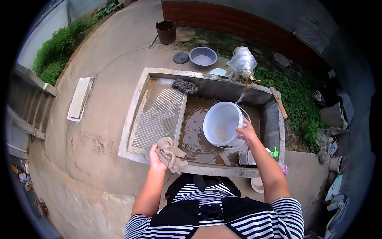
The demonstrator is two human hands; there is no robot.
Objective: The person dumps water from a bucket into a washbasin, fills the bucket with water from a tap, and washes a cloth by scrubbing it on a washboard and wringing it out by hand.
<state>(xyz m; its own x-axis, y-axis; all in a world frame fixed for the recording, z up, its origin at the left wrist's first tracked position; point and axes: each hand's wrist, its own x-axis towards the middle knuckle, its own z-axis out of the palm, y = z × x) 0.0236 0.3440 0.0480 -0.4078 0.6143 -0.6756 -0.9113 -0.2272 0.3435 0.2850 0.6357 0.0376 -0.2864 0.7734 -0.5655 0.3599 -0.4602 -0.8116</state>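
My right hand (247,133) grips the rim of a white plastic bucket (223,123), tilted inside the concrete sink (135,115). Its thin wire handle hangs at the side. My left hand (156,159) is closed around a crumpled beige cloth (171,153) at the sink's front left corner. From a brass tap (250,81) water runs down just behind the bucket. Brownish water (195,137) covers the basin floor. A bottle (247,158) lies in the basin near my right forearm, partly hidden by it.
A ribbed washboard slab (159,109) fills the sink's left side, with a dark scouring clump (185,86) at its back. On the right rim rests a wooden brush (278,102). Behind the sink stand a grey basin (203,57) and a brown bucket (166,32).
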